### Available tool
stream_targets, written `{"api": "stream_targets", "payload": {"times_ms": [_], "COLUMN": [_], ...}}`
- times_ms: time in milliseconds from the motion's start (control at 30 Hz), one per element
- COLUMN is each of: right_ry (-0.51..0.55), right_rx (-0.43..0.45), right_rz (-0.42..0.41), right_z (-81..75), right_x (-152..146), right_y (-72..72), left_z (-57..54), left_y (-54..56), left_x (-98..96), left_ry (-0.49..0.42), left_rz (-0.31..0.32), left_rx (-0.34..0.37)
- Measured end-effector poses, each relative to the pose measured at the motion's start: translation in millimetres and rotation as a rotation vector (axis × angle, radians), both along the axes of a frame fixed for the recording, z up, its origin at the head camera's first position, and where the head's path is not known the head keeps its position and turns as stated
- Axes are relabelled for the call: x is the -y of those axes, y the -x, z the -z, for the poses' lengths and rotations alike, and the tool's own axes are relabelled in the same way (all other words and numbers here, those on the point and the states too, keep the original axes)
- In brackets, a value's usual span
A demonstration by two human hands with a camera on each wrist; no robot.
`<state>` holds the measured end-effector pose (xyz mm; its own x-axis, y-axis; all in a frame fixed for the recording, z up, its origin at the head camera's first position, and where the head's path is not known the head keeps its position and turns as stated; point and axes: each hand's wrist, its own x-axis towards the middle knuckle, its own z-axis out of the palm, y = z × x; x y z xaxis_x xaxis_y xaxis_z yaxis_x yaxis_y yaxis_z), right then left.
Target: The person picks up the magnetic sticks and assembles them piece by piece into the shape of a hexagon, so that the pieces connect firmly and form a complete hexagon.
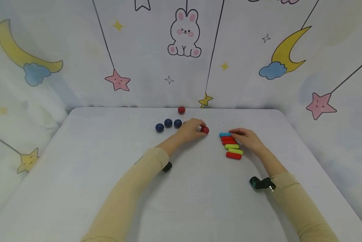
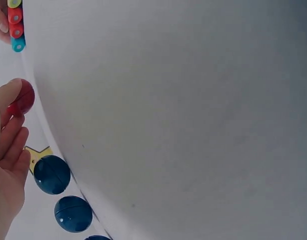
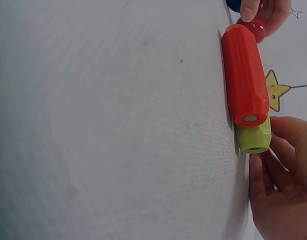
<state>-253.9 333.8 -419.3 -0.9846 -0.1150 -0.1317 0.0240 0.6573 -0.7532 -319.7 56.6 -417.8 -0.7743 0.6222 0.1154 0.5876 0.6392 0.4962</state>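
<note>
Left hand [image 1: 191, 129]: thumb and fingers bent about a red ball [image 1: 205, 130], one to each side, the gap between them about as wide as the ball. Clock directions below as I look down; twelve points away from me.

Leftmost, toward nine and ten o'clock from that hand: three blue balls [image 1: 168, 123] in a loose line on the white surface [image 1: 78, 161], the nearest just beside my knuckles. At eleven o'clock, near the far edge: a second red ball [image 1: 181, 110], apart from the rest.

Held red ball: at the hand's three o'clock. Gloss and a visible seam suggest hard plastic; I judge it light, stiff, somewhat slippery, apt to roll. Best hold: thumb opposite fingers at the widest girth, light squeeze.

Just past three o'clock from it: a blue stick [image 1: 224, 135], heading a close row that runs toward five o'clock: two red sticks [image 1: 228, 142], two yellow-green sticks [image 1: 231, 147], then a red end stick [image 1: 233, 156]. Sides are faceted; I expect them light, rigid, not fragile, steadier than the balls. Take one across its middle; a sideways push may skew its neighbours.

Right hand [image 1: 248, 138]: at the blue stick's three o'clock, fingertips by its right end. Whether they pinch or merely touch, cannot tell.
</note>
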Motion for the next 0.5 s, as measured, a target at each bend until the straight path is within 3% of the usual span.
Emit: {"api": "stream_targets", "payload": {"times_ms": [267, 500], "right_ry": [-0.005, -0.011], "right_rx": [0.005, 0.0], "right_rz": [0.0, 0.0], "right_z": [0.5, 0.2], "right_x": [-0.2, 0.3], "right_y": [-0.3, 0.5], "left_z": [-2.5, 0.4], "left_y": [-11.1, -21.7], "left_x": [6.8, 23.4], "left_ry": [-0.086, -0.191], "left_rz": [0.01, 0.017], "left_rx": [0.023, 0.131]}}
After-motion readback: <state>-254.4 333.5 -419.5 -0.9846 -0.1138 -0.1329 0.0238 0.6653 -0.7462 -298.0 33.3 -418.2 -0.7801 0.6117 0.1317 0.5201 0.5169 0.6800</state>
